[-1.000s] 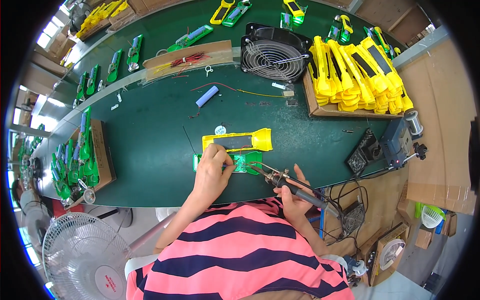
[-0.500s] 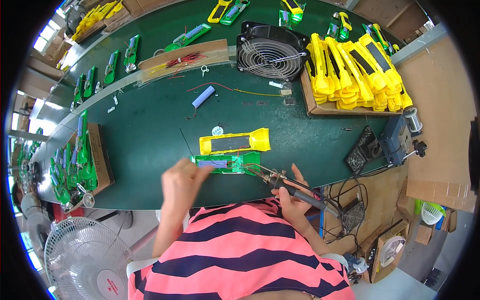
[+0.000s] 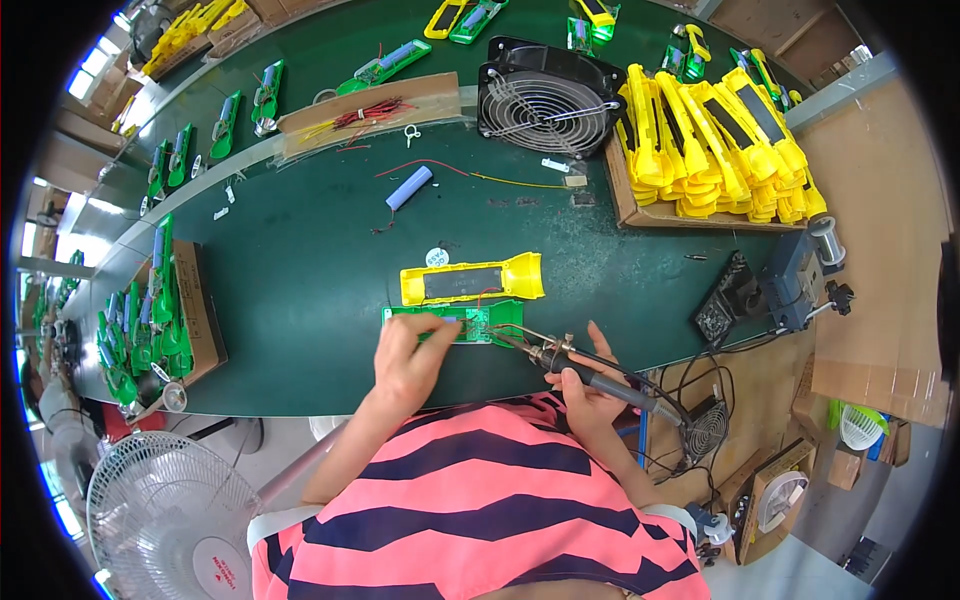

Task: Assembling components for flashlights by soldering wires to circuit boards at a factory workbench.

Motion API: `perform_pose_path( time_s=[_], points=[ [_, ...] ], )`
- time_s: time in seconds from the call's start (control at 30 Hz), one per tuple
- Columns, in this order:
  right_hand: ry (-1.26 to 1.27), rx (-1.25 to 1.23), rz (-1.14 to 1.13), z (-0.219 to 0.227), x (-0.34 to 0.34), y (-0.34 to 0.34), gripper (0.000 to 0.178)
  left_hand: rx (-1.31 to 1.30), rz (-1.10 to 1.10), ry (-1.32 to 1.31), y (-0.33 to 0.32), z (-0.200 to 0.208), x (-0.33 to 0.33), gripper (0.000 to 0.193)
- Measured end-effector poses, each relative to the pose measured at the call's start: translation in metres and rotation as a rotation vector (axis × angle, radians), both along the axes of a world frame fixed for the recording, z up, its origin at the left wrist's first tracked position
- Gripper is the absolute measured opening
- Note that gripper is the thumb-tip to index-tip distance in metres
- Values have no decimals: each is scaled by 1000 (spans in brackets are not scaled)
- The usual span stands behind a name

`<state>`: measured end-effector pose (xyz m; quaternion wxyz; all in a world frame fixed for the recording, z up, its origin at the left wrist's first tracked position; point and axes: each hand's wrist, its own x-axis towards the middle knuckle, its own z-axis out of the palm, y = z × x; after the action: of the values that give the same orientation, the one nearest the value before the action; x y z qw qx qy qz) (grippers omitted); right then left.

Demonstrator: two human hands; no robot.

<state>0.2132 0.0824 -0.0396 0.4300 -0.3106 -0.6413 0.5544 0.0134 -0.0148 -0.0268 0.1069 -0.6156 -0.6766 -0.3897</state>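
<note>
A green plastic casing half (image 3: 506,314) lies near the table's front edge, with a small circuit board (image 3: 478,318) and a lavender battery cell in it. My left hand (image 3: 403,358) bends over its left part in a pinch at the board's left edge, on what looks like a thin dark wire; the fingers cover most of the cell. My right hand (image 3: 590,392) is wrapped round a soldering iron (image 3: 585,375), its index finger raised off the handle. The iron's tip and a thin feed tube reach the board's right side. Just beyond, a yellow casing half (image 3: 522,275) lies open side up, joined by a red wire.
A carton of yellow casings (image 3: 705,150) stands at the far right, beside a black fan (image 3: 548,105). Green assemblies (image 3: 145,330) fill a carton at left. A loose battery cell (image 3: 409,187) lies mid-table. At right stands a blue soldering station (image 3: 790,280) with trailing cables.
My left hand has moved right and a little forward, onto the board's left edge. The dark wire that stuck up left of the casing no longer shows there. The right hand has hardly moved.
</note>
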Motion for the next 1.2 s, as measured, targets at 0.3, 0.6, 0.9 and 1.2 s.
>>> perform_pose_path(
  time_s=[0.3,0.6,0.9,1.2],
  points=[
    [12,7,-8,0,-1,-1,17,100,184,-1120,4,7,-31,28],
    [2,-44,17,4,-2,-1,17,-14,-109,5,-4,1,4,31],
    [-93,108,74,-13,10,3,20,-210,-137,90,2,9,6,23],
    [-9,34,56,-6,2,0,18,-318,-195,128,3,15,2,24]
  ],
)
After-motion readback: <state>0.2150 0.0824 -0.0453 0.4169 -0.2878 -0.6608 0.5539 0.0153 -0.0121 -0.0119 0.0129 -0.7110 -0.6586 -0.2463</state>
